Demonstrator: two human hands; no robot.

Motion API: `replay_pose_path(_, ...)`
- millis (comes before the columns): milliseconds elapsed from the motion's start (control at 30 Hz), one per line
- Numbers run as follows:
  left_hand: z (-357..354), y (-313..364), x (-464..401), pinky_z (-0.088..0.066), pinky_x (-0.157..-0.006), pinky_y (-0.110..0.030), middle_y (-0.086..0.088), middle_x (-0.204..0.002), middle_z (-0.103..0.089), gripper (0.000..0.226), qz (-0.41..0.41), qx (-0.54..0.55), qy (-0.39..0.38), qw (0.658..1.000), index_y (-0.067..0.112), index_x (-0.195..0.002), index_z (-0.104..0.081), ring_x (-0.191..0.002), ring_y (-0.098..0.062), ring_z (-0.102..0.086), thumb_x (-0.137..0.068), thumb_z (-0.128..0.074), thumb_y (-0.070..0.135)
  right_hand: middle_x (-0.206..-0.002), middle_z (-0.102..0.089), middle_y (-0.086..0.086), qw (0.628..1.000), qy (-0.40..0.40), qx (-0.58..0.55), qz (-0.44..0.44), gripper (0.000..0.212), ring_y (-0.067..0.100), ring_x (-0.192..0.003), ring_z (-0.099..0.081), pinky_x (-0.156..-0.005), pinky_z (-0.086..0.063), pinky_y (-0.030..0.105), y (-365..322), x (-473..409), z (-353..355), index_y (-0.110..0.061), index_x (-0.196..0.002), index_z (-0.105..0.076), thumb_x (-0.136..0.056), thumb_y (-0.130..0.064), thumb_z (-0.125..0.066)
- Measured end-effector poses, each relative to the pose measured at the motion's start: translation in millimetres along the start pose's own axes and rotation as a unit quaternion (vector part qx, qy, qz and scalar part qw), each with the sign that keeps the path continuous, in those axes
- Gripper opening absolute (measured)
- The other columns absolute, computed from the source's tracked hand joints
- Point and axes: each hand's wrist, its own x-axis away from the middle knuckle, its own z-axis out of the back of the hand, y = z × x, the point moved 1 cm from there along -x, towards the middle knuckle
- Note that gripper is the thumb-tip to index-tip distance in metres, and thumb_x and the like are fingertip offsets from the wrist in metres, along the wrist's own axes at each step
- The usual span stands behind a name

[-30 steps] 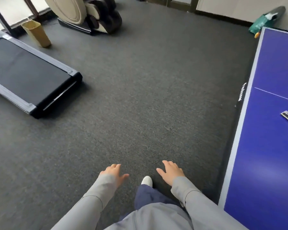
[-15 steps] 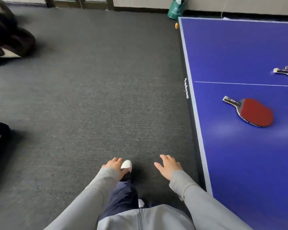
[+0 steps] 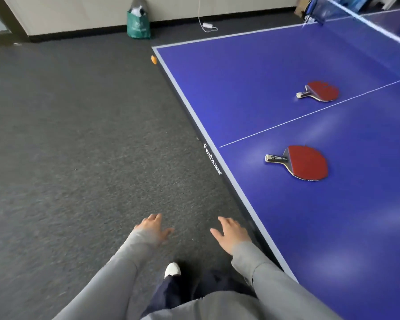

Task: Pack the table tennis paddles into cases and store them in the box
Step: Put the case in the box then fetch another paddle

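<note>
Your nearer red-rubber, wooden-handled paddle [image 3: 306,162] lies bare on the blue table tennis table [image 3: 252,107] at about two o'clock from you, the second red paddle [image 3: 321,91] further off at one o'clock; no cases or box show, so by my judgement nothing is packed yet. Your left hand [image 3: 154,228] and right hand [image 3: 231,234] hang spread and empty above the grey carpet [image 3: 79,146], at the table's near edge
</note>
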Motion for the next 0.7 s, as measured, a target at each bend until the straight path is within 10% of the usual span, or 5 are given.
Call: replay_pose_path(700, 162, 184, -228, -0.032, -0.109, -0.035, -0.001, -0.151, -0.033, 0.063, -0.241, -0.055, -0.002, 0.969, 0.02, -0.147, -0.028, -0.136, -0.021, -0.036, -0.094, -0.049, 0.046, -0.147, -0.039, 0.002, 0.897, 0.211, -0.285, -0.263, 0.057, 0.019, -0.138, -0.031, -0.107, -0.032, 0.037, 80, -133, 130, -0.016, -0.146, -0.029, -0.099, -0.045, -0.038)
